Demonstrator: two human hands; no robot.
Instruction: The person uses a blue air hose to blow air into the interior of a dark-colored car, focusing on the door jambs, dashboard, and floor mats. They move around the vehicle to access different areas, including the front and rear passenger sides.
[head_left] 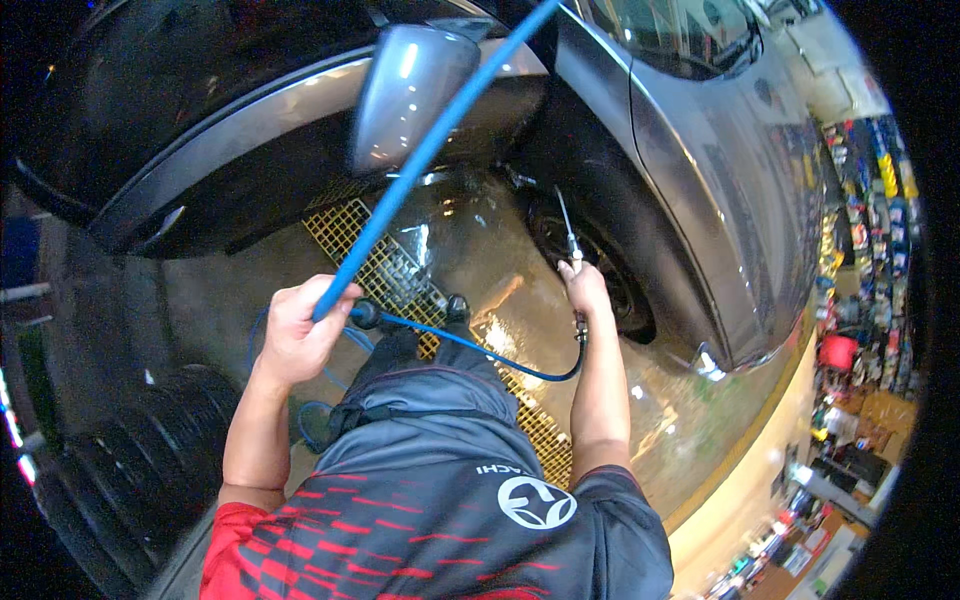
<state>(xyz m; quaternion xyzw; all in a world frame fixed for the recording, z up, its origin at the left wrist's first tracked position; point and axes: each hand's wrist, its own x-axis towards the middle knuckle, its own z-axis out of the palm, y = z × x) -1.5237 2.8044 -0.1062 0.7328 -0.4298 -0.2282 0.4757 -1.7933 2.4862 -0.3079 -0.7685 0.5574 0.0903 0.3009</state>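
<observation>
My left hand (302, 328) is closed round a thick blue hose (420, 165), which runs from my fist up past the top edge. Just beside that fist is a dark round fitting (366, 314). A thinner blue hose (470, 345) leads from there in a curve to below my right hand (587, 290). That hand is wrapped round a spray gun (575, 248) with a thin, pale metal tip; its handle is mostly hidden by my fingers. The gun points away from me, in front of the wheel (620, 290) of a grey car (690, 210).
The car's side mirror (415, 95) juts out ahead of my left hand. A yellow floor grate (350, 235) crosses the wet floor (480, 225) under my feet. Stacked tyres (140, 470) stand at the lower left. Shelves of goods (870, 240) line the right side.
</observation>
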